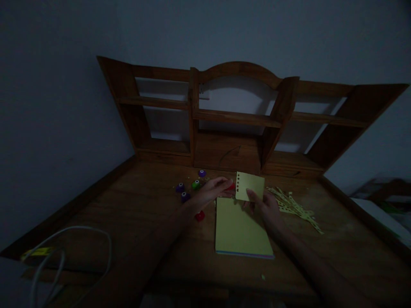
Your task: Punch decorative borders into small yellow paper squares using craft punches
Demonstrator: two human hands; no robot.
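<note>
My right hand [265,205] pinches a small square of yellow paper [255,185] by its lower right part, thumb on top. A column of small punched shapes runs down the paper's left edge. Close to that edge, my left hand [215,188] is closed around a red paper punch [231,186], partly hidden by the fingers. Below both hands lies a stack of yellow paper [242,233], with other colours showing at its lower edge. Left of my left hand stand a green punch [195,185] and several purple punches [184,196]. Another red punch [199,216] sits near my left forearm.
Punched yellow paper strips [297,205] lie in a pile at the right. A wooden shelf unit [236,115] rises along the back of the desk. A white cable [86,227] loops at the lower left, near a yellow object [40,251]. The room is dim.
</note>
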